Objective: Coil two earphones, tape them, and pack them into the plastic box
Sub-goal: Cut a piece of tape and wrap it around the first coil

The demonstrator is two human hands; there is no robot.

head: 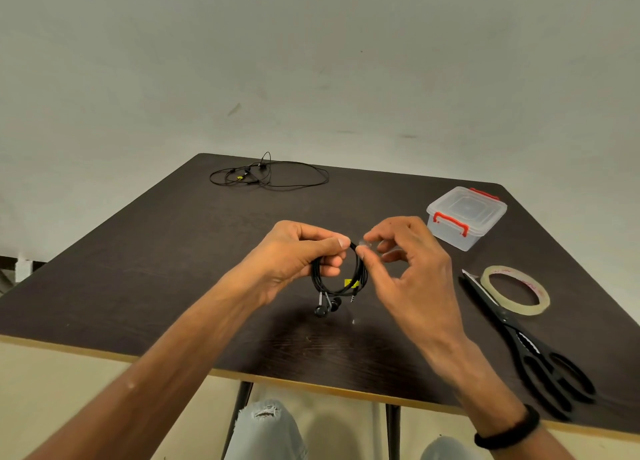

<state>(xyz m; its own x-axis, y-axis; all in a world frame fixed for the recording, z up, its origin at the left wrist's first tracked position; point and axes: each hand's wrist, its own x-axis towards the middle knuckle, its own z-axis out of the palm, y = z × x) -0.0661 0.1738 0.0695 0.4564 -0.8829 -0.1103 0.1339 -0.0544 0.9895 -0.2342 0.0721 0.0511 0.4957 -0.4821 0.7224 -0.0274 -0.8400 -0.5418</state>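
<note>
While the second earphone (pixel 268 174) lay uncoiled in a loose tangle at the far left of the dark table (pixel 138 269), well apart from everything else, the work went on at the centre. The left hand (pixel 294 255) pinched the coiled black earphone (pixel 337 279) between thumb and curled fingers, above the tabletop, with the two earbuds and the plug dangling below the loop. The right hand (pixel 401 262) pinched a small clear tape piece (pixel 365 244) against the top of the coil, its other fingers loosely spread.

The risks, as I judged them: the tape could fold onto itself or cling to the fingertips rather than the cable, since it was short and handled by its sticky side; the coil could spring open if the left pinch eased before the tape closed round all the turns; and the tape might catch only some strands, leaving a loop free to unwind in the box.

Further right, the lidded plastic box (pixel 465 217) with red latches looked closed, so it would need opening before packing. The tape roll (pixel 515 290) touched the black scissors (pixel 530 348) beside it.

The tape piece was nearly invisible, and how far it wrapped the cable could not be told. A yellow tag on the coil was partly hidden. The left fingertips were out of sight behind the loop.
</note>
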